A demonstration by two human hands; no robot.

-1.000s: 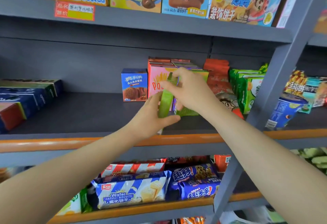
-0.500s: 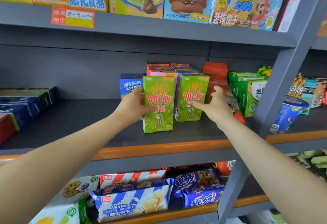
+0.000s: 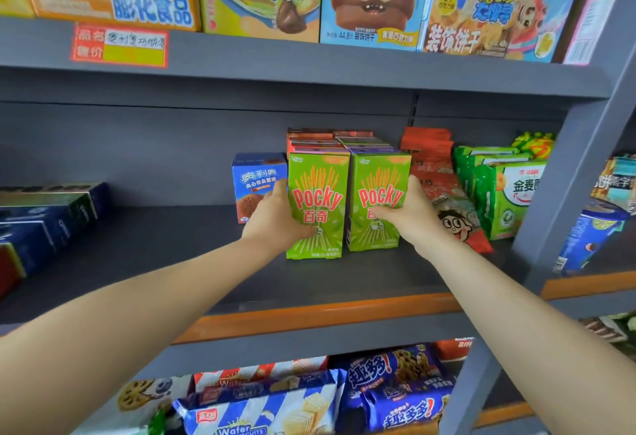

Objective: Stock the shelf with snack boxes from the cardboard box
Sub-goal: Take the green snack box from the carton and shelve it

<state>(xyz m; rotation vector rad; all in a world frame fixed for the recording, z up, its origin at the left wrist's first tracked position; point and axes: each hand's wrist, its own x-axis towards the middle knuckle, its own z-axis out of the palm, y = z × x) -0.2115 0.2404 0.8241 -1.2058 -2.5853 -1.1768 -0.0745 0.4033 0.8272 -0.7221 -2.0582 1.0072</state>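
2 upright green Pocky cardboard boxes side by side, bare grey metal shelf (image 3: pixel 155 245) left. Left hand (image 3: pixel 275 224) grips left green Pocky box (image 3: pixel 316 190); right hand (image 3: pixel 409 214) grips right green Pocky box (image 3: pixel 378 187).

A single wide-angle camera worn on the head looks forward and slightly down, close to the middle shelf (image 3: pixel 309 317), with both forearms reaching in from the bottom edge.

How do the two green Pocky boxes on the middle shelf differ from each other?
The left Pocky box stands nearer the shelf edge; the right Pocky box sits further back. The left hand grips the left box, the right hand the right box. Both are upright, green and face forward.
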